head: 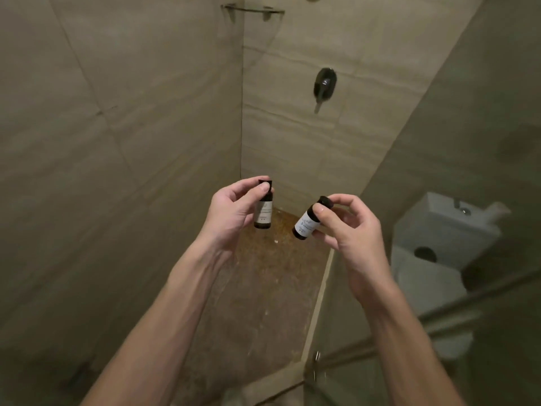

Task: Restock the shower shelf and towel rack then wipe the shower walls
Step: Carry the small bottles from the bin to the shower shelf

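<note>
One wide-angle, head-worn view looks forward and down into the shower corner, fairly near the wall mixer (pixel 324 83). The corner shelf (pixel 253 10) sits above-left of the mixer and the toilet (pixel 439 230) below-right.

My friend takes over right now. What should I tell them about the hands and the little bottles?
Left hand: holds the upright bottle, thumb near its cap.
Right hand: pinches the tilted bottle near its cap.
Both bottles are in the air over the shower floor, not touching.
Corner shelf: high up, no bottle seen on it.
Done: nothing placed yet.
Left: bottles onto the shelf, towel rack (not in view), wipe the shower walls.
</note>
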Available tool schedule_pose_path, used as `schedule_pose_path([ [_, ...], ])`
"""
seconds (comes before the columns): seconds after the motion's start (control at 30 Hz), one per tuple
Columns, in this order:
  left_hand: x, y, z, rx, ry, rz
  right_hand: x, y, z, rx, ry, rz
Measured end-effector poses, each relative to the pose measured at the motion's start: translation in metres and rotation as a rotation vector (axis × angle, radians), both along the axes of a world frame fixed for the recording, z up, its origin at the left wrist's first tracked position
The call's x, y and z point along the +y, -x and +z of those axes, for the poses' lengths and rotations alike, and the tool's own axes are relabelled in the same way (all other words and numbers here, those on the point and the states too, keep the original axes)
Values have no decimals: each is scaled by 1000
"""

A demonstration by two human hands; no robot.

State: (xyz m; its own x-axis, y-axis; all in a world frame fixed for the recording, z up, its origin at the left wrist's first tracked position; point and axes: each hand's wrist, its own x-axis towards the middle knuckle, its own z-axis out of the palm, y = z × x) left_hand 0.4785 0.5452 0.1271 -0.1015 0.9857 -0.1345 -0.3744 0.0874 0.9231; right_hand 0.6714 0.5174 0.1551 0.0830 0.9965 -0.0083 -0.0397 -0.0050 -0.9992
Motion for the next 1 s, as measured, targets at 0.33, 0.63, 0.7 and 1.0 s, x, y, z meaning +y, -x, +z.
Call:
schedule_pose_path([
  [0.33, 124, 33, 26, 151, -31, 24, 151, 28, 11, -8, 21, 73],
  [0.63, 246, 58, 64, 182, -133, 114, 291, 56, 58, 11, -88, 199],
  [0.7, 273, 65, 77, 190, -170, 136, 324, 62, 72, 37, -124, 228],
  [1.0, 396, 119, 102, 225, -273, 211, 451, 105, 92, 27, -194, 239],
])
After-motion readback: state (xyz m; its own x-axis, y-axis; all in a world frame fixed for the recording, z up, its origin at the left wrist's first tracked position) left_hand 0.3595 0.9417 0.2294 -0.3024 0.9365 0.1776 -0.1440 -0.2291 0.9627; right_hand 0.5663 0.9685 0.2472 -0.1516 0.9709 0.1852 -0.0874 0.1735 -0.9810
